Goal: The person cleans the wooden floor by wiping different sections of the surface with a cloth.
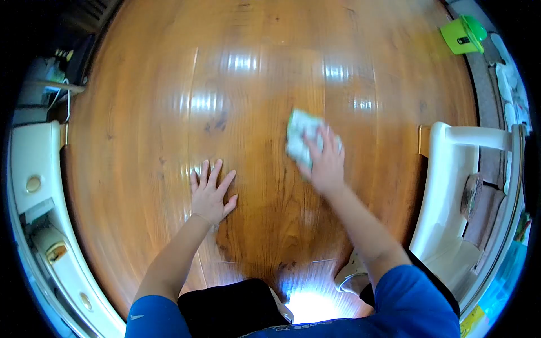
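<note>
My left hand (211,194) rests on the wooden floor (265,214) left of centre, its fingers spread and nothing in it. Right of centre, my right hand (326,158) presses on a pale white-and-green cloth (301,135) that lies against the floor. The cloth sticks out beyond the fingertips to the upper left. Its part under the palm is hidden, and the hand is slightly blurred.
White drawers (35,169) stand along the left edge. On the right are a white piece of furniture (445,186) and a grey cushioned seat (489,112). A green bin (462,36) is at the upper right. My knees are at the bottom.
</note>
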A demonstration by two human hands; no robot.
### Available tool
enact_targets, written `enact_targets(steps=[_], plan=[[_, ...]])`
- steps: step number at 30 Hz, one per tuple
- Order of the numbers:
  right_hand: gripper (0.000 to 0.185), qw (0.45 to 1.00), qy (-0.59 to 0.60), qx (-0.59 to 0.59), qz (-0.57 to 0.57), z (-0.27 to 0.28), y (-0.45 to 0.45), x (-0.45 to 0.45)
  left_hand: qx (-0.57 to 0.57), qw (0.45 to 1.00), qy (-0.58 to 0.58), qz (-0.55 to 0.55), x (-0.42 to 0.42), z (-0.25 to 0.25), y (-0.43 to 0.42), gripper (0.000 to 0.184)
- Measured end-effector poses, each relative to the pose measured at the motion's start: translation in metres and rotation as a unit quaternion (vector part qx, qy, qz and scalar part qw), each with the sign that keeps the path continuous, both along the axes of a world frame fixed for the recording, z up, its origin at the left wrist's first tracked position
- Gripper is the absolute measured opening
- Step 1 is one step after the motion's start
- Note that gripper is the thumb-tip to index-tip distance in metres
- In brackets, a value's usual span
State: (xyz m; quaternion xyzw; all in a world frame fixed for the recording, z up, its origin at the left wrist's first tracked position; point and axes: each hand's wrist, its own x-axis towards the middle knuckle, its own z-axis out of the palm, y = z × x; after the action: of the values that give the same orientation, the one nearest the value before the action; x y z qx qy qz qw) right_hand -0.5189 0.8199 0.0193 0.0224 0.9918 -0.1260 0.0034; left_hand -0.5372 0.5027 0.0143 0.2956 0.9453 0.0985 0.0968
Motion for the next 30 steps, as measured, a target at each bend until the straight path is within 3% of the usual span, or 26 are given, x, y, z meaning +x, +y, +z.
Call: enact_targets(steps=[4, 6, 8, 9, 11, 14, 16, 18, 20, 22, 24, 25, 26, 28, 30], plan=[[0.071, 0.997, 0.075, 0.019, -0.010, -0.007, 0.008, -0.116, -0.013, 1.000, -0.015, -0.008, 0.000, 0.001, 0.000, 0.061], [0.068, 0.992, 0.051, 0.039, -0.110, -0.003, -0.019, -0.133, -0.052, 0.998, -0.036, -0.002, 0.000, 0.004, 0.000, 0.061], [0.069, 0.995, 0.095, -0.002, -0.024, -0.007, -0.046, -0.096, -0.021, 1.000, -0.008, -0.015, 0.000, -0.001, 0.000, 0.063], [0.072, 0.995, 0.095, 0.002, 0.028, -0.003, -0.064, -0.063, -0.071, 0.996, -0.052, -0.013, -0.003, 0.006, 0.003, 0.064], [0.082, 0.993, 0.020, -0.047, 0.108, 0.008, -0.098, 0.011, -0.079, 0.996, -0.046, -0.009, -0.002, 0.007, 0.005, 0.064], [0.067, 0.977, -0.087, -0.107, 0.162, 0.018, -0.138, 0.104, -0.129, 0.990, -0.055, -0.015, 0.004, 0.014, -0.001, 0.065], [0.068, 0.972, -0.063, -0.099, 0.204, 0.010, -0.134, 0.098, -0.073, 0.995, -0.057, -0.025, 0.019, 0.009, -0.014, 0.066], [0.071, 0.952, -0.075, -0.058, 0.291, 0.005, -0.122, 0.061, -0.093, 0.995, -0.041, -0.008, 0.049, 0.005, -0.040, 0.068], [0.083, 0.956, -0.063, 0.037, 0.283, 0.001, -0.119, 0.001, -0.091, 0.992, -0.092, 0.002, 0.072, 0.021, -0.069, 0.069], [0.083, 0.974, 0.013, 0.057, 0.220, 0.005, -0.116, -0.066, -0.154, 0.979, -0.128, 0.028, 0.094, 0.042, -0.091, 0.075], [0.069, 0.994, 0.007, 0.023, 0.103, -0.002, -0.117, -0.117, -0.150, 0.963, -0.153, 0.166, 0.122, 0.052, -0.116, 0.086], [0.070, 0.994, -0.010, 0.024, 0.104, 0.009, -0.121, -0.119, -0.156, 0.949, -0.159, 0.222, 0.135, 0.050, -0.125, 0.099], [0.071, 0.994, -0.028, 0.030, 0.105, 0.021, -0.125, -0.122, -0.152, 0.948, -0.158, 0.230, 0.151, 0.043, -0.131, 0.099], [0.071, 0.979, 0.083, -0.038, 0.182, 0.015, -0.128, -0.078, -0.048, 0.912, -0.117, 0.390, 0.176, 0.027, -0.137, 0.105], [0.075, 0.955, 0.105, -0.110, 0.254, 0.010, -0.135, -0.003, -0.083, 0.898, -0.177, 0.394, 0.175, 0.025, -0.135, 0.108]])
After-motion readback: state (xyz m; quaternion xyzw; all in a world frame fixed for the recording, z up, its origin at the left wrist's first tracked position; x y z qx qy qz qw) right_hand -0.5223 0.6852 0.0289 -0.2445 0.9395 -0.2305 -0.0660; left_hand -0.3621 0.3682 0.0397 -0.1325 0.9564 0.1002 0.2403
